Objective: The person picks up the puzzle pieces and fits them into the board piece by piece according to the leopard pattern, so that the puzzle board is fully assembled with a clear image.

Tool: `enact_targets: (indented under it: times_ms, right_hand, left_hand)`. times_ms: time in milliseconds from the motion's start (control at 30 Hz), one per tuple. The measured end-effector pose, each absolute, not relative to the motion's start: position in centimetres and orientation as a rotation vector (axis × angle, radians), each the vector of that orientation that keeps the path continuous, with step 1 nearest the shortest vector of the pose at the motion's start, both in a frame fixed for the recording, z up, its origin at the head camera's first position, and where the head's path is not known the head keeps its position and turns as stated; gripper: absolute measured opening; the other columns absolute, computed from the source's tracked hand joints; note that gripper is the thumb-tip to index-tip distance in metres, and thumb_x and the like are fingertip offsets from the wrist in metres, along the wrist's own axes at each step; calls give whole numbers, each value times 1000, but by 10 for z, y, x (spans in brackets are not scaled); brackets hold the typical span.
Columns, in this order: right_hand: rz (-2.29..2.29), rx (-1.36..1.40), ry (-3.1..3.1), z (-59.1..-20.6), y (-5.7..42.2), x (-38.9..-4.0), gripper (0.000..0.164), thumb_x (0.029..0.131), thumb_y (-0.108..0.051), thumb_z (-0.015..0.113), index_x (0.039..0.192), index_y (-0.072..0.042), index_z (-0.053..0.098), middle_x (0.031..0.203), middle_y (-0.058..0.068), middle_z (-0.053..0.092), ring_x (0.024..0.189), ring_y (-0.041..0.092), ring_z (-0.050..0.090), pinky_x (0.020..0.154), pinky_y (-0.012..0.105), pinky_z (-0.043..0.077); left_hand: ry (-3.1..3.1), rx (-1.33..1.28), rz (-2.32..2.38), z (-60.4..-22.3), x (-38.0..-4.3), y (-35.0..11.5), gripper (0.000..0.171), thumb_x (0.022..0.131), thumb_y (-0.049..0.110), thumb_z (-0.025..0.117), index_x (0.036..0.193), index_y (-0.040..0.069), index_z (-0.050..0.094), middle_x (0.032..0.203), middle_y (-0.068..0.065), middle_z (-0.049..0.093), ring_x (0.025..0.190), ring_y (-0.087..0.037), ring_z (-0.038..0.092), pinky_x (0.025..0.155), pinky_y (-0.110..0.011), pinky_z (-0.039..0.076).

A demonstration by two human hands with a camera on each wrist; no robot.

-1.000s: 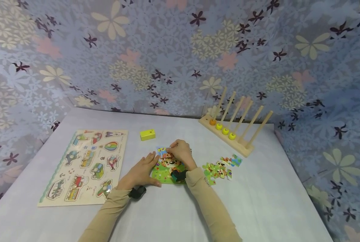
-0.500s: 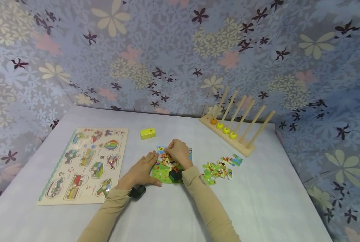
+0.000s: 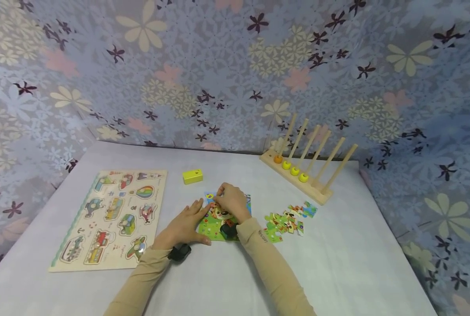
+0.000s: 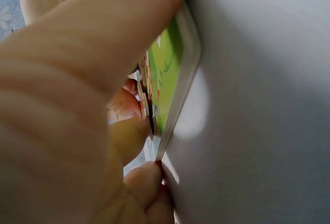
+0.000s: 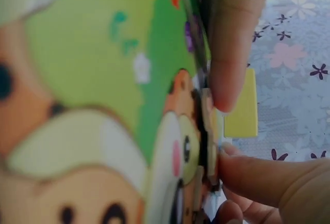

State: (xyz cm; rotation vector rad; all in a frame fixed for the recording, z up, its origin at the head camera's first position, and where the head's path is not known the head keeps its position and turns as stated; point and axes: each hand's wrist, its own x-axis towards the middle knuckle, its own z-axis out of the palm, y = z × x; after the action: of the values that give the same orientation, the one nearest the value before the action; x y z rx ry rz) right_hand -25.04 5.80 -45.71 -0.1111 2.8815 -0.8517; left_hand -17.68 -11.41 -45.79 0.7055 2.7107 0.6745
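Observation:
A small jigsaw board (image 3: 209, 232) with a green meadow and a spotted cartoon cub lies in front of the person. The left hand (image 3: 183, 226) lies along the board's left side with fingers spread. In the left wrist view, its fingertips (image 4: 147, 175) touch the board's edge. Over the board's upper left, the right hand (image 3: 233, 202) pinches a jigsaw piece (image 5: 209, 136), seen nearly edge-on in the right wrist view. One left fingertip reaches close to that piece. The right hand covers part of the picture in the head view.
Several loose jigsaw pieces (image 3: 284, 224) lie right of the board. A large wooden picture puzzle (image 3: 112, 224) lies at left. A yellow block (image 3: 193, 176) sits behind the board, and a wooden peg stand (image 3: 298, 177) with beads stands at the back right.
The right hand has shifted slightly left over the board's upper left. The left index finger now reaches further onto the board, near the right fingertips.

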Motion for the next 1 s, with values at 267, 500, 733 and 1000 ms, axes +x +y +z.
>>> enact_targets:
  times_ms: [267, 500, 733, 1000]
  right_hand:
    - [-881, -120, 2875, -460, 62, -252, 27, 87, -38, 71, 95, -13, 63, 69, 3, 64, 50, 12, 51, 45, 23, 38]
    - [-904, -155, 2832, -460, 72, -248, 33, 88, -42, 68, 98, -11, 62, 72, 5, 64, 52, 14, 54, 48, 24, 42]
    - [-1105, -214, 2741, -462, 72, -249, 23, 91, -34, 66, 96, -11, 66, 89, 8, 69, 61, 15, 58, 56, 27, 50]
    - [-1087, -261, 2794, -466, 66, -250, 24, 89, -31, 69, 97, -9, 66, 84, 7, 69, 63, 13, 57, 56, 23, 47]
  left_hand:
    - [2733, 694, 651, -460, -180, -116, 107, 71, 46, 82, 152, 3, 26, 160, -26, 14, 148, -42, 16, 121, -56, 18]
    - [2728, 691, 640, -460, -179, -115, 107, 71, 47, 81, 152, 4, 27, 160, -25, 15, 148, -42, 16, 121, -56, 18]
    - [2723, 666, 633, -462, -179, -119, 107, 71, 47, 81, 153, 5, 26, 160, -24, 13, 149, -41, 15, 122, -55, 17]
    - [2727, 690, 670, -463, -178, -115, 108, 70, 46, 82, 153, 4, 26, 160, -25, 14, 148, -42, 17, 121, -56, 18]
